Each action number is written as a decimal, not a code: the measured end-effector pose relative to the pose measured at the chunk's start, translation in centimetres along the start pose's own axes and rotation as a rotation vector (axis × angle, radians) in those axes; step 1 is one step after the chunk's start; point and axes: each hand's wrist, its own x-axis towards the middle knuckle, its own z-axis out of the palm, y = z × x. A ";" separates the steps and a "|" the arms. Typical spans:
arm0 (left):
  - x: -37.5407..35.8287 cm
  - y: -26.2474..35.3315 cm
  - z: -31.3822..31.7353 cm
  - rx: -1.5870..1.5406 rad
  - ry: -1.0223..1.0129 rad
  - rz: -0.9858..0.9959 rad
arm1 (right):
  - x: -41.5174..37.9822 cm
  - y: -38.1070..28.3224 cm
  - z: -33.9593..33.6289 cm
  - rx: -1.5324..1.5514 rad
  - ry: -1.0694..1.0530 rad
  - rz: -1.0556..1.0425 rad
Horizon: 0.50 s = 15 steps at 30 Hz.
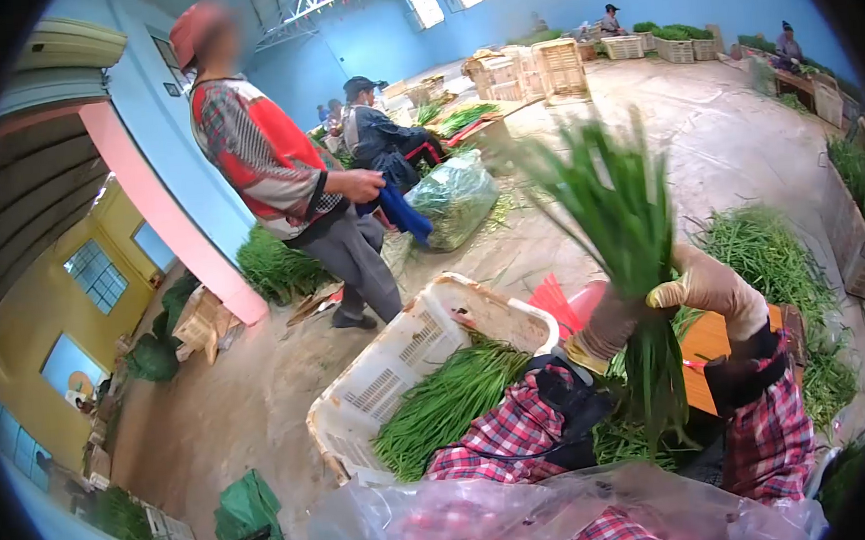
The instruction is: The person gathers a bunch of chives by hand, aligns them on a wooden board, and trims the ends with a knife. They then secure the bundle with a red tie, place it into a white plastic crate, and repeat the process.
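Note:
An upright bunch of long green chives (617, 207) stands in front of me, its tips fanned out at the top and slightly blurred. My left hand (605, 330), in a work glove, is closed round its middle from the left. My gloved right hand (720, 290) grips the same bunch from the right, thumb across the leaves. Below the hands the stalks hang over an orange board (709, 346). A white plastic crate (361, 400) to the left holds more chives (452, 401), close to my left sleeve.
A person (275, 171) in a red vest stands beyond the crate. Loose chives (768, 257) lie heaped at the right. A filled clear plastic bag (453, 198) rests on the floor. Farther back, seated people work among stacked crates (561, 70). A green sack (247, 509) lies lower left.

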 end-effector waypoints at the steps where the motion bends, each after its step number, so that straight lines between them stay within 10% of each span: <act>1: 0.2 -0.3 0.1 -0.008 -0.141 -0.081 | -0.4 0.3 -0.3 0.077 -0.028 0.006; 6: 1.3 -1.5 0.7 0.133 -0.560 -0.394 | -2.1 1.3 -0.3 0.359 -0.064 -0.056; 9: 2.0 -1.3 1.2 0.078 -0.571 -0.259 | -2.9 -0.4 -0.2 0.147 0.055 0.015; 11: 2.8 -0.8 0.6 0.065 -0.674 -0.567 | -3.4 0.0 -0.8 0.077 0.136 -0.026; 13: 3.0 2.9 1.5 0.843 -0.459 -0.398 | -5.0 -2.6 -1.8 0.031 0.304 -0.053; 15: 2.5 4.2 -0.9 0.378 -0.265 -0.195 | -7.5 -2.4 -4.8 0.192 0.413 -0.086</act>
